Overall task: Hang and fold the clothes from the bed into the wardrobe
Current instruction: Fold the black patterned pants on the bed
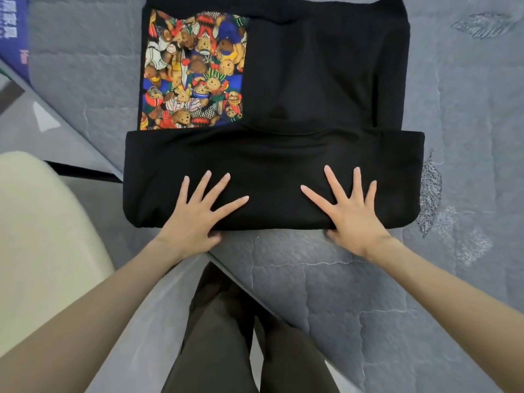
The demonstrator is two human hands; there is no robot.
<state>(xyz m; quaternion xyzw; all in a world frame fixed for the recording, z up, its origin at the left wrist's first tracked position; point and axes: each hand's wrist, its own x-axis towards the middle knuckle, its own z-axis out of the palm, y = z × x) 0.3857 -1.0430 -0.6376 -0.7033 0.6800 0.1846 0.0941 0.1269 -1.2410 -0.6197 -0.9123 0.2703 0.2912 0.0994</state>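
Observation:
A black garment (312,89) with a colourful teddy-bear panel (192,72) at its upper left lies flat on the grey bed (354,293). Its near part is folded over into a thick black band (272,157) across the front. My left hand (195,211) lies on the band's left half with fingers spread and straight, thumb tucked at the near fold edge. My right hand (354,211) lies the same way on the right half. Both palms press the fabric. The wardrobe is out of view.
The bed's corner (209,253) points toward my legs (226,336). A cream rounded object (42,236) stands at the left beside the bed. A blue item with white print (14,32) lies at the far left top. Grey leaf-patterned bedding surrounds the garment.

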